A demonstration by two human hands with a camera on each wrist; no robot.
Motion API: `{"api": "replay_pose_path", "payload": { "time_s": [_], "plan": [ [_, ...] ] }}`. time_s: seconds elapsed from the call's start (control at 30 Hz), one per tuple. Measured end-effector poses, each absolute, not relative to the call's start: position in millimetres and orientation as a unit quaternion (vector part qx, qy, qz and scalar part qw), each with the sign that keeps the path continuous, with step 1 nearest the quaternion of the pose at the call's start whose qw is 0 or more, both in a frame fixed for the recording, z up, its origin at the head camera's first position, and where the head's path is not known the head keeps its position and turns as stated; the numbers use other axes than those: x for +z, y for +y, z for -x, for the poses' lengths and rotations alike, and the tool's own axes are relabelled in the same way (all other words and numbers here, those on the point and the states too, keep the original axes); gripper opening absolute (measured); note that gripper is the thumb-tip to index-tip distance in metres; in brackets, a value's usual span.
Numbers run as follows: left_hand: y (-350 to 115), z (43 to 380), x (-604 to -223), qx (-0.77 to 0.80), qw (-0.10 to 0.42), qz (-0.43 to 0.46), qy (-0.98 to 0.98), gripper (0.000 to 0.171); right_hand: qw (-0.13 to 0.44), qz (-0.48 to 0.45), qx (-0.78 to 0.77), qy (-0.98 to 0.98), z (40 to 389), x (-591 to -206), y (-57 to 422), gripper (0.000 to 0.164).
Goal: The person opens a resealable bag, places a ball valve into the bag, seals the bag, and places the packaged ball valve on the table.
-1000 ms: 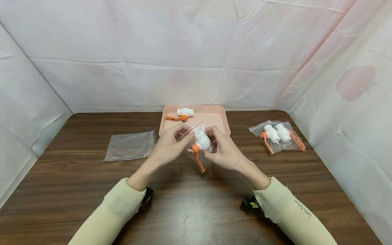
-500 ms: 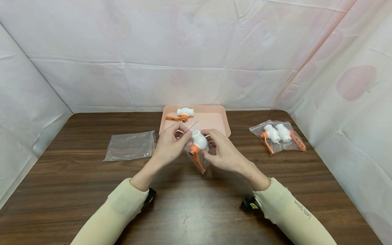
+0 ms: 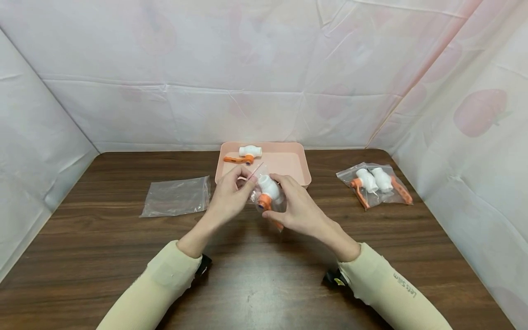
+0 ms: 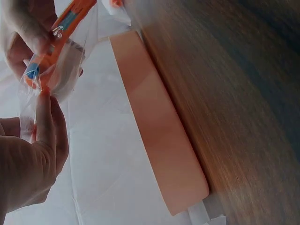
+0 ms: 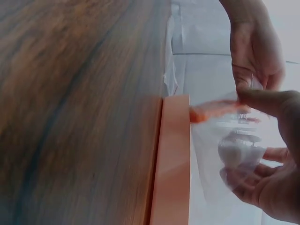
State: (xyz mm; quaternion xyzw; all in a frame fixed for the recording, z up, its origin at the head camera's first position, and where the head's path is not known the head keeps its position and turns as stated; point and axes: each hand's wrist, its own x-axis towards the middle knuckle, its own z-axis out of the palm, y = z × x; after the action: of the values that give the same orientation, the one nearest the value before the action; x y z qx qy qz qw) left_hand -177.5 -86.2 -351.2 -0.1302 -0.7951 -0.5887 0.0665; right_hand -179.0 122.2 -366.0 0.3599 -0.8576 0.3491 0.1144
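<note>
2 hands meet at a clear bag [image 3: 263, 169] just in front of the pink tray [image 3: 288, 162]. the left hand [image 3: 231, 193] pinches the bag's upper edge by its red strip [image 3: 255, 170]; the right hand [image 3: 304, 205] grips the white-and-orange valve [image 3: 268, 189], which sits tilted inside the film, with its thumb across the orange handle [image 4: 58, 50]. whether another valve lies behind this 1, i cannot tell.

trouble would most likely start at the bag's edge: if the left pinch slips while the right hand pushes or turns the valve, the mouth could gape and the valve slide out toward the tray. the handle's hard tip might also stretch or pierce the thin film if forced into a corner, and a thumb bearing on it could swing the handle round.

only the head view takes in the flat bag [image 3: 175, 198] at the left and the bag of 2 valves [image 3: 381, 198] at the right, plus the whole loose valve [image 3: 250, 151] in the tray. the left wrist view shows a blue disc [image 4: 32, 71] on the handle's hub, barely a speck from above. the right wrist view adds the right hand's far fingers [image 5: 243, 186], but blurs the valve.
</note>
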Motion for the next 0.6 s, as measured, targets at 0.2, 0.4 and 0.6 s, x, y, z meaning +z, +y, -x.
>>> {"api": "replay_pose_path", "payload": {
  "time_s": [0.2,0.4,0.6],
  "plan": [
    [-85.6,176.7,-352.7,-0.593,0.052,0.138,-0.792,0.009,0.122,-0.342,0.339,-0.868,176.2,-365.8,119.5,0.073],
    [-85.5,178.6,-353.5,-0.568,0.048,0.143,-0.809,0.01,0.111,-0.321,0.33,-0.881,175.9,-364.5,121.7,0.069],
    [-88.1,179.3,-352.4,-0.528,0.036,0.144,-0.836,0.016,0.082,-0.298,0.321,-0.895,175.5,-360.9,129.1,0.066]
  ]
}}
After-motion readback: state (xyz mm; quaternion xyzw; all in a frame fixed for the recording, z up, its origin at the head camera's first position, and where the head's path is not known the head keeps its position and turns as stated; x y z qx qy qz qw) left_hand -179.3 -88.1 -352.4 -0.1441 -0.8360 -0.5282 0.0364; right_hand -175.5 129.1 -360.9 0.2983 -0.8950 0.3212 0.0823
